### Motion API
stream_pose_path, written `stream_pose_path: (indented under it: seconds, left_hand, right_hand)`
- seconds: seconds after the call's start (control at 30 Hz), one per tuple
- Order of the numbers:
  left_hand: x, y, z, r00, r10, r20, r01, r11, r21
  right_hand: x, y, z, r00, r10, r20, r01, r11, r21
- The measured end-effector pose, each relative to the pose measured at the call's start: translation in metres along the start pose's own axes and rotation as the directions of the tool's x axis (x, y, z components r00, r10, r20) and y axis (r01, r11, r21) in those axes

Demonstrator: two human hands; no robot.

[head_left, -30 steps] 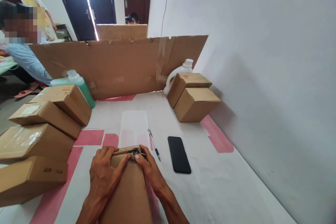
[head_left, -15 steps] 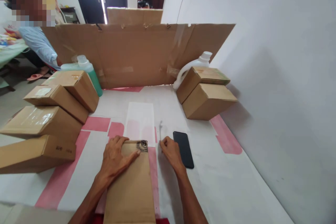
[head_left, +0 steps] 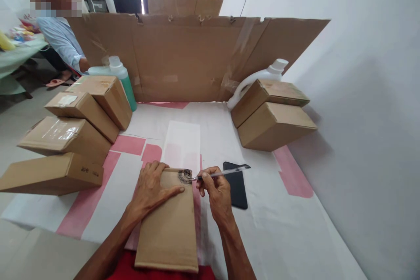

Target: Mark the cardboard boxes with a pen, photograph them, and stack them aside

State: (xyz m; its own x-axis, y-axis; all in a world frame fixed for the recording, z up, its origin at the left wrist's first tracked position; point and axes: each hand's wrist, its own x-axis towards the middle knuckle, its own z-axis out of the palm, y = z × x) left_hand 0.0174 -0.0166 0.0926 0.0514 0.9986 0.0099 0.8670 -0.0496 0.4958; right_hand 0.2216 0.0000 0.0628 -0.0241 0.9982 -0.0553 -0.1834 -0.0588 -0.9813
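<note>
My left hand (head_left: 152,190) grips the left side of a brown cardboard box (head_left: 169,232), its thumb stretched across the top face. Near the box's far right corner is a dark scribbled round mark (head_left: 185,176). A clear pen (head_left: 229,171) with a black end is pinched in my right hand (head_left: 215,188), lying nearly level. Its tip meets the scribble. Partly under my right hand and the pen, a black phone (head_left: 238,190) lies on the table.
Several cardboard boxes (head_left: 65,133) line the left, beside a green bottle (head_left: 127,85). Two more boxes (head_left: 275,127) and a white jug (head_left: 259,79) stand at right. A tall cardboard panel (head_left: 183,57) closes the back of the white table (head_left: 282,227). A person (head_left: 62,39) sits far left.
My right hand has lifted off the table beside the box and brought the pen, now tipped level, onto the scribble. My left hand stays on the box. The view has shifted.
</note>
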Motion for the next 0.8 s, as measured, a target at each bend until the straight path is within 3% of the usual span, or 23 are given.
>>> stream_pose_path:
  seconds: [0.13, 0.23, 0.33, 0.5, 0.63, 0.8]
  left_hand:
    - [0.000, 0.001, 0.000, 1.000, -0.014, -0.004, 0.014, 1.000, -0.001]
    - [0.001, -0.001, 0.000, 1.000, -0.008, 0.002, 0.008, 1.000, -0.020]
    - [0.002, -0.005, 0.001, 1.000, 0.001, 0.002, -0.001, 1.000, -0.025]
    - [0.005, -0.009, 0.002, 1.000, 0.023, -0.006, -0.023, 0.999, -0.036]
    - [0.004, -0.006, -0.001, 1.000, 0.024, -0.001, -0.024, 0.998, -0.053]
    - [0.004, -0.004, -0.003, 1.000, 0.002, -0.023, -0.003, 0.998, -0.061]
  right_hand:
    - [0.002, -0.001, -0.005, 1.000, -0.015, -0.004, 0.015, 0.996, -0.089]
    - [0.016, -0.001, -0.015, 0.998, -0.009, -0.063, -0.010, 0.952, -0.305]
    - [0.037, 0.003, -0.030, 0.995, 0.058, -0.084, -0.095, 0.833, -0.545]
    - [0.060, 0.017, -0.042, 0.980, 0.171, -0.101, -0.183, 0.588, -0.788]
    - [0.057, 0.020, -0.032, 0.969, 0.199, -0.150, -0.220, 0.402, -0.889]
    - [0.037, 0.005, -0.036, 0.967, 0.141, -0.213, -0.245, 0.278, -0.929]
